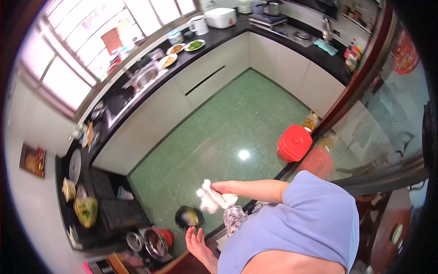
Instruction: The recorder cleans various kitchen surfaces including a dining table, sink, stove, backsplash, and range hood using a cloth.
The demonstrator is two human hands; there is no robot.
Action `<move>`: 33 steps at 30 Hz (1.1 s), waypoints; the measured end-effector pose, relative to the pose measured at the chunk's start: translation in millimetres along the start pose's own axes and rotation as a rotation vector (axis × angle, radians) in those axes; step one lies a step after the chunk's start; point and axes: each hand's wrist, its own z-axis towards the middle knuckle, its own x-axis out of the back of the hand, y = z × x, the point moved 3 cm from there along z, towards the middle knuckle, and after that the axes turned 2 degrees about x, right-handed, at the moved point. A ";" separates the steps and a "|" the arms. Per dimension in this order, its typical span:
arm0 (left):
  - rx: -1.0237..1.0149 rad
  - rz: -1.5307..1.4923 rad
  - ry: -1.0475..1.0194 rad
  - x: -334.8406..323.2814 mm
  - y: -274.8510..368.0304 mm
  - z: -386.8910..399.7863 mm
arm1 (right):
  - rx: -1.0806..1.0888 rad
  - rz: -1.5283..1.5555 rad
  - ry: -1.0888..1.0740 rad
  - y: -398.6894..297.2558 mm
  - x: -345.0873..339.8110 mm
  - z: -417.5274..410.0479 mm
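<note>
My right hand [222, 187] is shut on a crumpled white cloth [210, 200], held out above the green floor near my patterned trouser leg. My left hand [198, 245] is apart from it, lower in the view, fingers spread and nothing in them. Just past its fingertips stands a small black bin [187, 218] on the floor, with something pale and yellowish inside that I cannot make out.
A red lidded bucket [295, 142] and an oil bottle [310, 120] stand by the glass sliding door. Metal pots [156, 242] sit at lower left. Plates of food [194, 45] and a sink [147, 77] line the black counter.
</note>
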 end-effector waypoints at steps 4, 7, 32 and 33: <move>0.039 -0.018 -0.204 -72.2 39.0 145.0 | -0.075 0.023 0.593 -98.6 41.6 -60.0; 0.011 0.115 -0.363 -163.5 92.8 241.8 | 0.268 -0.162 0.592 -165.4 6.3 -121.2; -0.856 0.966 -1.680 -1114.5 -36.0 225.2 | 1.281 0.145 1.117 -676.3 -28.4 -569.4; -0.851 0.973 -1.688 -1145.3 -36.5 222.6 | 1.285 0.115 1.088 -701.5 -31.5 -590.1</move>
